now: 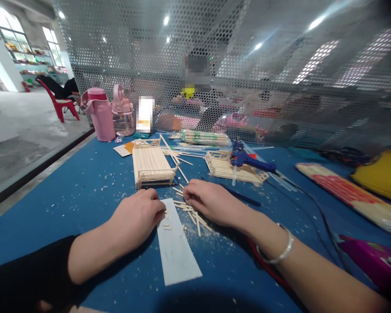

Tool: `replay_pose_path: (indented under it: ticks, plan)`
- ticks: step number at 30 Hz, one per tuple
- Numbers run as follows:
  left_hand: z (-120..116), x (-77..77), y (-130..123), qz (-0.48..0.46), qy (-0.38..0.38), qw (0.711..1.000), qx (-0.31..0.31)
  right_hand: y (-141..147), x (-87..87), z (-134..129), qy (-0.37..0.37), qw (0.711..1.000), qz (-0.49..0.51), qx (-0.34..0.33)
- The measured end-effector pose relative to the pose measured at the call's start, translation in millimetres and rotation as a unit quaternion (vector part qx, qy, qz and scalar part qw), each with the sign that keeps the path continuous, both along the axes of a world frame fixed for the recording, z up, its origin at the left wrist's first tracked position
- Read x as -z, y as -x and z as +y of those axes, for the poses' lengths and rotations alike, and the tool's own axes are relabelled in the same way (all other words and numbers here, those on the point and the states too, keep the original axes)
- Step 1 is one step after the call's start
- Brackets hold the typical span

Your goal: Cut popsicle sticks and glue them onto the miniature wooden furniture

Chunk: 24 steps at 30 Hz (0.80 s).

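My left hand [135,219] rests with curled fingers at the left edge of a white paper strip [179,256]. Whatever its fingertips may pinch is hidden. A few short cut wooden stick pieces [167,228] lie on the strip. Fingers bent together, my right hand [208,200] reaches into a loose pile of thin wooden sticks [198,224] just right of the paper; I cannot make out what it pinches. Beyond my left hand stands a small bed-shaped model of sticks [153,163]. A second, flatter stick model [236,169] lies beyond my right hand, with a blue glue gun [254,163] over it.
A pink flask [101,117] and a clear pink bottle [123,113] stand at the back left. Packed sticks [205,137] lie along the back, before a perforated metal screen [143,56]. Another stick pack [348,193], a cable [322,217] and a purple object [368,261] occupy the right.
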<state>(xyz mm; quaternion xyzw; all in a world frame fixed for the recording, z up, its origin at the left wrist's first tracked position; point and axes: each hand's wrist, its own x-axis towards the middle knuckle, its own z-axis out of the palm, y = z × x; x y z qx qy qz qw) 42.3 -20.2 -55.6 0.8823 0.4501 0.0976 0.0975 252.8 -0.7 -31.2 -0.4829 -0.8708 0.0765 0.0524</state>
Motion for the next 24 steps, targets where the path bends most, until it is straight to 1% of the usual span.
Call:
replay_pose_path:
  ticks: [7,10,12,14,16,17,18,20,22,24]
  plan:
    - [-2,-5.6,-2,-0.024,0.017,0.999,-0.011,-7,-4.2,-4,-0.013,0.998,0.052,0.013]
    - [-5,-7.7,-1,-0.045,0.007,0.999,0.012,-10,-10.5,-9,-0.021,0.997,0.069,0.025]
    - [-7,-8.5,-1,-0.055,-0.006,0.997,0.048,-9,-15.8,-15,0.015,0.997,0.072,0.009]
    - [-9,-8.8,-1,-0.051,-0.008,0.996,0.071,-5,-19.6,-24,0.092,0.994,0.052,-0.028]
    - [-10,-8.8,-1,-0.036,0.004,0.997,0.070,0,-20.5,-31,0.161,0.984,0.019,-0.069]
    - [-9,-8.9,-1,-0.026,0.011,0.998,0.064,2,-19.8,-33,0.175,0.981,0.005,-0.082]
    - [-9,-8.9,-1,-0.018,0.017,0.998,0.057,4,-18.6,-35,0.175,0.981,-0.006,-0.088]
    - [-8,-9.0,0,-0.008,0.020,0.999,0.047,6,-15.5,-34,0.142,0.986,-0.027,-0.077]
    - [-7,-8.6,0,-0.009,0.020,0.999,0.041,7,-13.4,-32,0.096,0.994,-0.038,-0.036]
    - [-7,-7.5,0,-0.015,0.023,0.999,0.039,6,-13.1,-29,0.064,0.998,-0.024,0.008]
